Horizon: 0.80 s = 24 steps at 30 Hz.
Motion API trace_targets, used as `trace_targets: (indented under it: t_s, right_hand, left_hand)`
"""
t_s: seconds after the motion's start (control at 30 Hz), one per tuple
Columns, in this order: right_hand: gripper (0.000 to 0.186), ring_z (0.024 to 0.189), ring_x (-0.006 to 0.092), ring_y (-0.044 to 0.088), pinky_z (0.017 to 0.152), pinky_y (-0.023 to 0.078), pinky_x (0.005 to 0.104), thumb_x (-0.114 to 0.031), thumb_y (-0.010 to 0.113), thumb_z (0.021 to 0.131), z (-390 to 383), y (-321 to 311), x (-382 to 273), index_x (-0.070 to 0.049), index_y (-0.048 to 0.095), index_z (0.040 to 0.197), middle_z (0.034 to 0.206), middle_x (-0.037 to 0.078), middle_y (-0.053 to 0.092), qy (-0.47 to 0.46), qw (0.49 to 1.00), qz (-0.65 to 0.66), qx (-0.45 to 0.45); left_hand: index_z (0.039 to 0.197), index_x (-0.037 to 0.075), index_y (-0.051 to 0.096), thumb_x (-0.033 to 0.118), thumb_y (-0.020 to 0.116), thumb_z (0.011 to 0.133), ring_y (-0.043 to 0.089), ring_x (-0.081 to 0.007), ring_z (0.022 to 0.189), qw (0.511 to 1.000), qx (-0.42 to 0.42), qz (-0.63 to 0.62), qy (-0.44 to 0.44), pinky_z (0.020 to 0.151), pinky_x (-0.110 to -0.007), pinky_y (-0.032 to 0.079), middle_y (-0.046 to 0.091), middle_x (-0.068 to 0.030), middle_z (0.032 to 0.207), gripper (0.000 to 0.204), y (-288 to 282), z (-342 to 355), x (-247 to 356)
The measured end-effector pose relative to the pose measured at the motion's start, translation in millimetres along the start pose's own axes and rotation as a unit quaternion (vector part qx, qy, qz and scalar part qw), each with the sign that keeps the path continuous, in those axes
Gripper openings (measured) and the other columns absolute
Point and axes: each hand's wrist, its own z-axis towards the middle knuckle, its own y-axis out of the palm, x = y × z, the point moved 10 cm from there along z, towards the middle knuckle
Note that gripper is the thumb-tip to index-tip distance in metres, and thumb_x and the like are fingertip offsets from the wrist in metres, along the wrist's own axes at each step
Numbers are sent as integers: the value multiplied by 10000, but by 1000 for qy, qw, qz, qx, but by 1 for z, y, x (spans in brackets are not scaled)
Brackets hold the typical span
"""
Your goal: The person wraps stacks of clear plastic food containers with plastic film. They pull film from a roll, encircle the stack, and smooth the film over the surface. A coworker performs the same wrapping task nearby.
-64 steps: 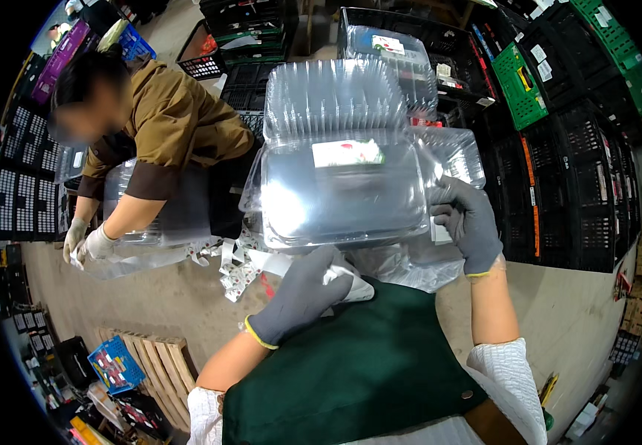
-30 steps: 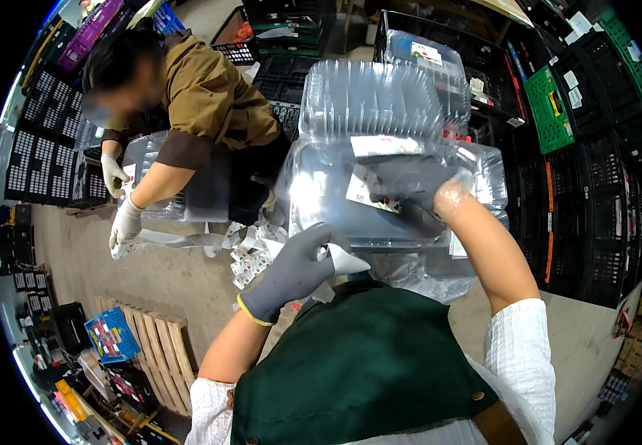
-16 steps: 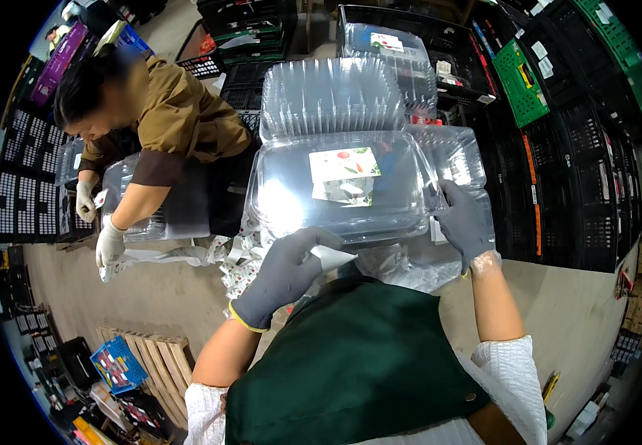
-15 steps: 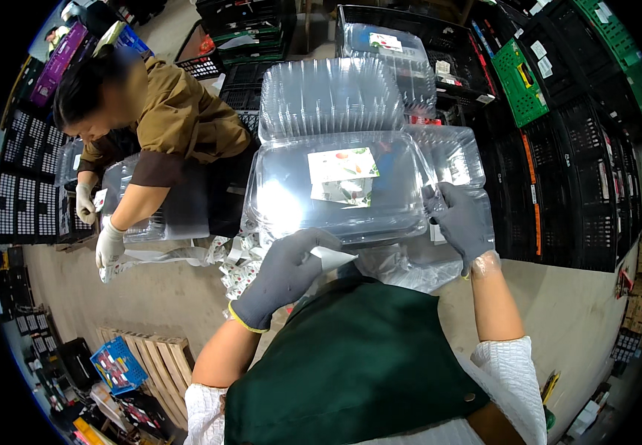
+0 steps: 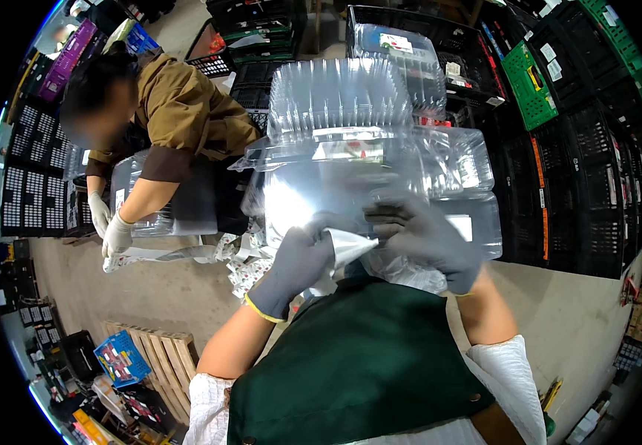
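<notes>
My left hand (image 5: 293, 265), in a grey glove with a yellow cuff, is closed on a white paper label strip (image 5: 350, 246) in front of my green apron. My right hand (image 5: 439, 243), also grey-gloved and blurred by motion, is just right of the strip's tip, fingers stretched out and nothing visible in them. Beyond both hands, a clear plastic lid (image 5: 276, 154) with a printed label (image 5: 349, 151) lies on a stack of clear plastic containers, apart from my hands. A glaring clear plastic surface (image 5: 291, 194) shows in front of it.
Nested clear containers (image 5: 339, 93) stand behind, with more at right (image 5: 462, 156). Loose printed label strips (image 5: 250, 259) hang at left. A co-worker in brown (image 5: 195, 111) bends over containers there. Black crates (image 5: 573, 185) wall the right; a wooden pallet (image 5: 159, 356) is lower left.
My right hand has let go of the labelled lid's right edge and moved left toward the paper strip. The lid now lies farther back, seen more edge-on. My left hand still holds the strip.
</notes>
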Motion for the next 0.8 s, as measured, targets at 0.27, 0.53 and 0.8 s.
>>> trace_targets:
  t_s: [0.27, 0.53, 0.8]
  right_hand:
    - [305, 847, 130, 613, 749, 482, 260, -147, 625, 852, 11, 3, 25, 20, 587, 1105, 939, 73, 658, 49, 994, -84, 43]
    - [484, 1001, 183, 598, 890, 477, 318, -224, 656, 839, 56, -60, 25, -39, 533, 1269, 1161, 107, 610, 74, 955, -271, 93]
    - [397, 1033, 275, 580, 864, 481, 346, -224, 611, 834, 110, 15, -2, -63, 580, 1196, 1148, 165, 604, -65, 757, -637, -133]
  left_hand:
    - [903, -20, 653, 137, 618, 808, 595, -164, 649, 977, 146, 94, 123, 623, -289, 468, 650, -139, 811, 187, -43, -2, 7]
    - [1058, 12, 593, 46, 616, 729, 552, -97, 883, 977, 173, 82, 96, 752, -244, 454, 621, -67, 967, 331, -83, -29, 3]
    - [988, 42, 591, 103, 614, 785, 573, -155, 955, 984, -22, 135, 117, 841, -292, 454, 602, -61, 999, 214, -12, -18, 16]
